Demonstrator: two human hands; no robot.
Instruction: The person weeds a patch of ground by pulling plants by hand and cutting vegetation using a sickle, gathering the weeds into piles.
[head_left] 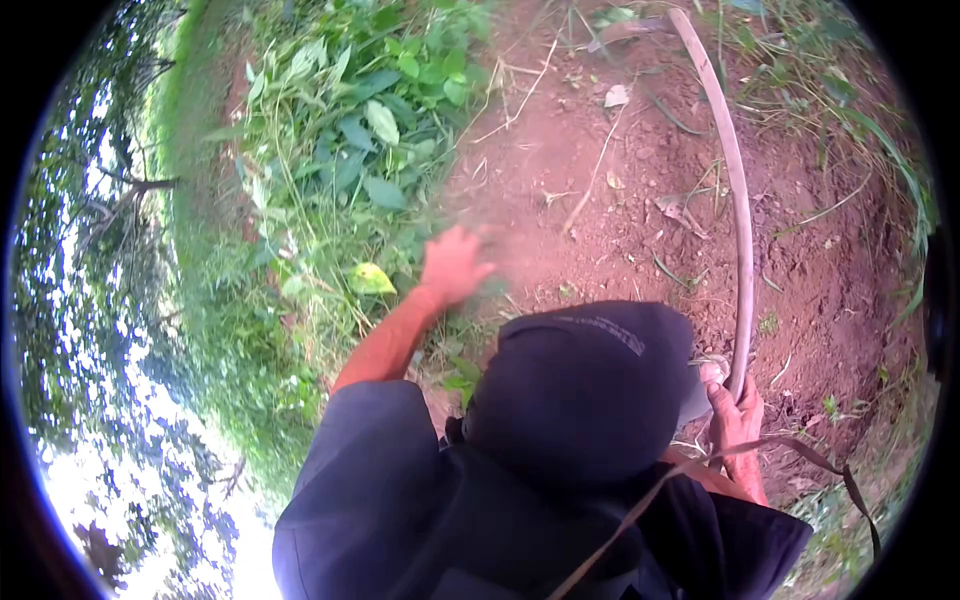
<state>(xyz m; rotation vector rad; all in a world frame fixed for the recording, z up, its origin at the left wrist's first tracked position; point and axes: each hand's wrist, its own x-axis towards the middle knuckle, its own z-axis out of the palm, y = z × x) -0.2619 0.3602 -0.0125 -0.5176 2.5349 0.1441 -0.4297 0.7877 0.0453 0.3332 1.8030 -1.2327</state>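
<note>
My left hand (455, 266) is stretched out low over the border between weeds and bare soil. It is slightly blurred, with the thumb apart from the fingers, and nothing shows in it. At the right, my right hand (738, 425) is wrapped round a long, curved wooden handle (738, 200) of what looks like a hoe. The tool's blade (628, 32) lies at the top of the view, partly among grass and soil. A yellowing leaf (371, 279) is just left of my left hand. Dark cloth hides part of the ground between my arms.
Leafy green weeds (370, 130) grow thickly on the left. Reddish soil (600, 220) with dry stalks and fallen leaves fills the middle. More grass (820, 75) edges the right. A brown strap (800, 452) hangs across the lower right. Trees (100, 200) stand at far left.
</note>
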